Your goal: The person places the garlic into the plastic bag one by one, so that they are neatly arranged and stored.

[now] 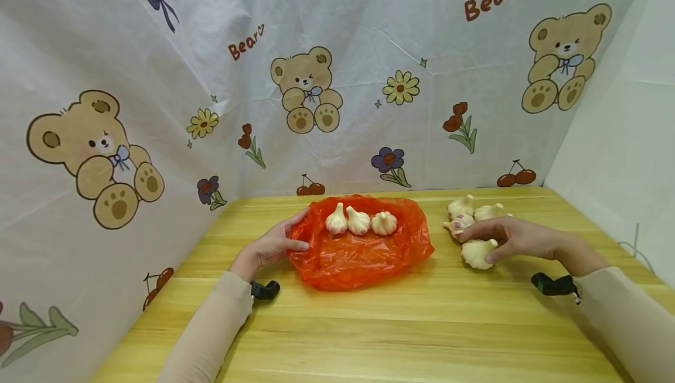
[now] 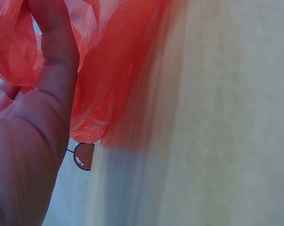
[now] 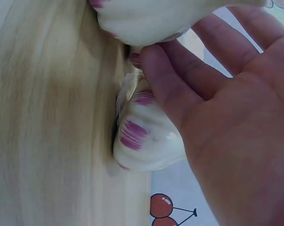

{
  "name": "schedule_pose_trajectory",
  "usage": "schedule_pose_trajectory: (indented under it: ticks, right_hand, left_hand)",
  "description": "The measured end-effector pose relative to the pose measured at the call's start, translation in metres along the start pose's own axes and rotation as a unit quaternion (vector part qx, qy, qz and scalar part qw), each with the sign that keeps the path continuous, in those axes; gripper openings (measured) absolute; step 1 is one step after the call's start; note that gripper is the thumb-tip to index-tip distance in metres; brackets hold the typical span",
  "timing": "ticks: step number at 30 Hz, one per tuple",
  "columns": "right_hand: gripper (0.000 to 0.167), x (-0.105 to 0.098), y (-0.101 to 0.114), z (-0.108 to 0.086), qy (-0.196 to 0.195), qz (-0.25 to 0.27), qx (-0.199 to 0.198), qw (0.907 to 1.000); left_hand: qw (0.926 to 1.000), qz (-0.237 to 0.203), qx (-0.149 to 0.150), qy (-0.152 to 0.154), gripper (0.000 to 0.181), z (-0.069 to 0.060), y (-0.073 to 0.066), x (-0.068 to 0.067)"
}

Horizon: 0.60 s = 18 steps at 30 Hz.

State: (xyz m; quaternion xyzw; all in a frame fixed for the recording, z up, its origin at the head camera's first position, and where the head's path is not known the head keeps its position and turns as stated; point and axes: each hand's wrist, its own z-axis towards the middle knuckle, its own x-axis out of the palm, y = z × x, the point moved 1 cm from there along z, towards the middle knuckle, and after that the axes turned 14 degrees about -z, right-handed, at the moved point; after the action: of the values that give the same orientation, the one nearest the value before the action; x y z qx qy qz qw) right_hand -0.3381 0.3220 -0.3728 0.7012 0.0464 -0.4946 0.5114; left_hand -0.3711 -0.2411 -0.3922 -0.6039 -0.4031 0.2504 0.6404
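Note:
A red plastic bag (image 1: 353,260) lies spread open on the table, with garlic bulbs (image 1: 358,222) in a row inside it. My left hand (image 1: 271,245) grips the bag's left edge, thumb over the rim and fingers on the outer side; the left wrist view shows the film (image 2: 111,61) beside that hand (image 2: 28,122). At the right, my right hand (image 1: 522,239) holds the nearest garlic bulb (image 1: 477,254) between thumb and fingers. It still sits at table level. In the right wrist view, a bulb with purple streaks (image 3: 149,136) lies beside the fingers.
Behind the right hand, more garlic bulbs (image 1: 460,207) sit close together on the wooden table (image 1: 369,336). A cloth printed with bears (image 1: 306,90) hangs along the back and left. A white wall (image 1: 622,154) stands on the right, with a thin cable (image 1: 636,248) near it.

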Motion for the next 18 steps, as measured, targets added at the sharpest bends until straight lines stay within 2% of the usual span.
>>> schedule_pose_trajectory:
  ticks: [6,9,18]
  right_hand:
    - [0.059,0.0029,0.0009,0.0004,0.021,0.031,-0.008,0.9993]
    - [0.06,0.005,0.0015,0.0008,0.027,0.038,0.003,0.9989]
    - [0.056,0.0102,-0.0043,0.0024,0.023,-0.002,0.026,0.9994]
  left_hand:
    - [1.0,-0.001,0.001,-0.003,0.101,0.0001,-0.0009,0.0005]
    - [1.0,-0.001,0.001,-0.002,0.101,0.0004,-0.0014,0.0008]
    - [1.0,0.0,-0.002,-0.001,0.101,-0.0006,-0.0006,0.0008]
